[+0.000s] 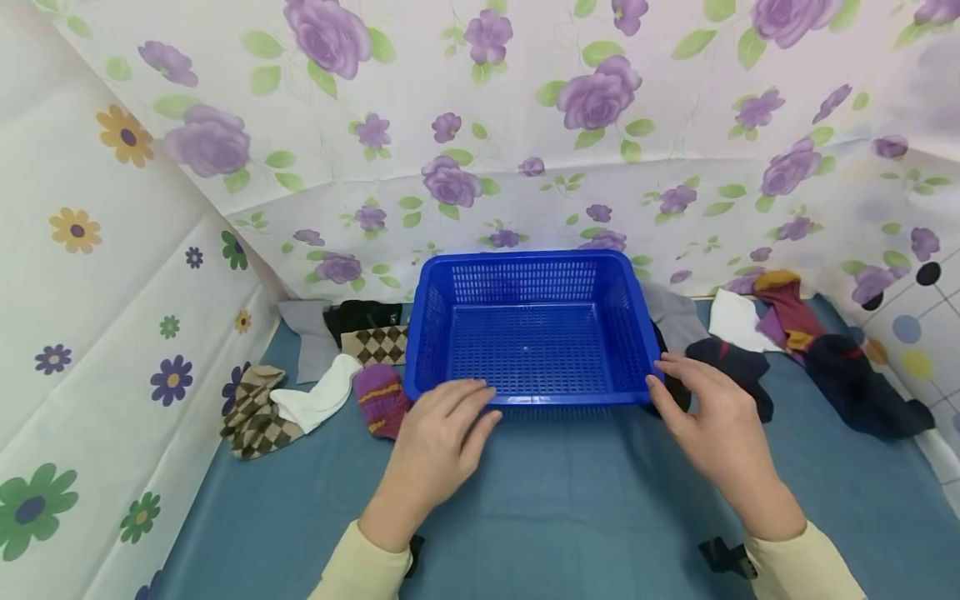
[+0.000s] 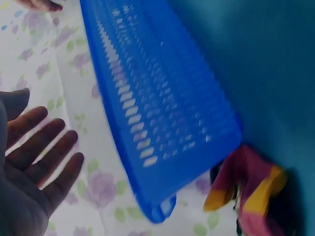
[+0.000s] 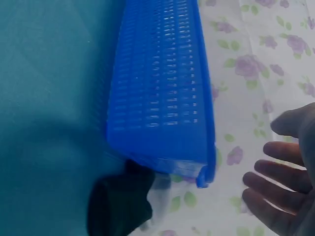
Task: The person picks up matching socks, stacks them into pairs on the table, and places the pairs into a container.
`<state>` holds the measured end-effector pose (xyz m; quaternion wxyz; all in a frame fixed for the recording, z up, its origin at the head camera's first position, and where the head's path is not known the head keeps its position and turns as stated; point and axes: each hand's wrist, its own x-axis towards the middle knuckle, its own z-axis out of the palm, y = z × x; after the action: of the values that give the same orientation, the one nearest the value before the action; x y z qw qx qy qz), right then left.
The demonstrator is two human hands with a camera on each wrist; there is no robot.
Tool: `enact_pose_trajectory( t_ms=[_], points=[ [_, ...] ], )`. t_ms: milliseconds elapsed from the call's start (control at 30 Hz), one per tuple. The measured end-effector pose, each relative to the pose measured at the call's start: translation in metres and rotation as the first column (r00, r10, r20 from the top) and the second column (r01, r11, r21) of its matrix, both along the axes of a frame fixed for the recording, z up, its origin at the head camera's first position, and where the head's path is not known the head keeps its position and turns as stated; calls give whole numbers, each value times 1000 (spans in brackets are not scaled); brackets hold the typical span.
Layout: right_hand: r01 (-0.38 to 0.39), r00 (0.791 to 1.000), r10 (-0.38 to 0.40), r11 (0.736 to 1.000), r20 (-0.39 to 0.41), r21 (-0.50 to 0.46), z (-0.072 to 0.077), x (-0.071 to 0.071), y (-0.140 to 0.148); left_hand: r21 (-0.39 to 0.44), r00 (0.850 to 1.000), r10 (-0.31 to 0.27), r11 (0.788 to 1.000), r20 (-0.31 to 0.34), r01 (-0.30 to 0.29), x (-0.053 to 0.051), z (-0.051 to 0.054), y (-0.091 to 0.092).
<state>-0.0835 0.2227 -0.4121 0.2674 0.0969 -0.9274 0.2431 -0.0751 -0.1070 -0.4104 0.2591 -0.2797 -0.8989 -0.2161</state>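
Head view: one basket (image 1: 525, 348) sits mid-frame on the surface (image 1: 540, 500), no socks (image 1: 318, 398) inside — an early stage, by the look of it. Roughly six lie left of it and six right, though overlaps muddle the count. Left hand (image 1: 442, 433) and right hand (image 1: 712, 421) flank its near corners — fingers apart, gripping nothing.

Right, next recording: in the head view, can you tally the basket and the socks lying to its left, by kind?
Blue basket: 1
Grey sock: 1
Black sock: 1
Brown checked socks: 2
White sock: 1
Purple striped sock: 1
Total: 7
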Motion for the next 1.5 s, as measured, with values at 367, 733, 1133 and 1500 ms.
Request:
enact_pose_trajectory(
  t_ms=[367,733,1133,1500],
  points=[
    [215,976,-212,971,43,-106,-34,-19,22,-37,995,-98,995,-20,97,14,-43,19],
    [13,903,-80,987,422,161,-85,-31,31,-217,985,-38,973,169,75,14,-64,21],
    [-20,884,-154,931,442,364,-80,-27,19,-285,980,-16,956,200,74,9,-63,22],
    [-109,787,-87,955,611,276,-21,2,-12,-210,975,-85,969,205,129,12,-45,31]
  ],
)
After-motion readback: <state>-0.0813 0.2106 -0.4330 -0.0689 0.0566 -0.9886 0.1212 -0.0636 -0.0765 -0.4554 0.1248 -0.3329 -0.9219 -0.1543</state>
